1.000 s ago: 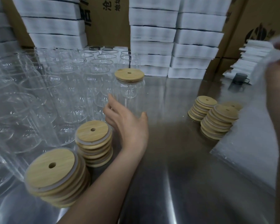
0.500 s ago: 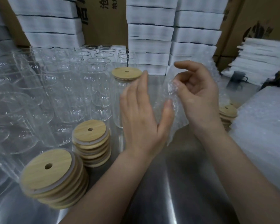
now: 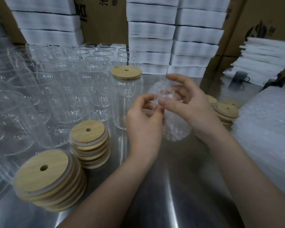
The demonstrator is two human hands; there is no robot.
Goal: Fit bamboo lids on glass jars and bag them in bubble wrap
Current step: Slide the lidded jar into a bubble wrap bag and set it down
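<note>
On table [image 3: 156, 195] | 1 lidded jar [image 3: 126, 102] | left hand [image 3: 143, 127], right hand [image 3: 192, 109] pinch 1 bag [image 3: 175, 130]

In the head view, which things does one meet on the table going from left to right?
nearest bamboo lid stack, second bamboo lid stack, lidded glass jar, bubble wrap bag, right-side bamboo lid stacks, bubble wrap pile

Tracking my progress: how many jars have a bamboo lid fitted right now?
1. The lidded jar stands just beyond the left hand, right of the open jars. Another could sit hidden behind that hand.
</note>
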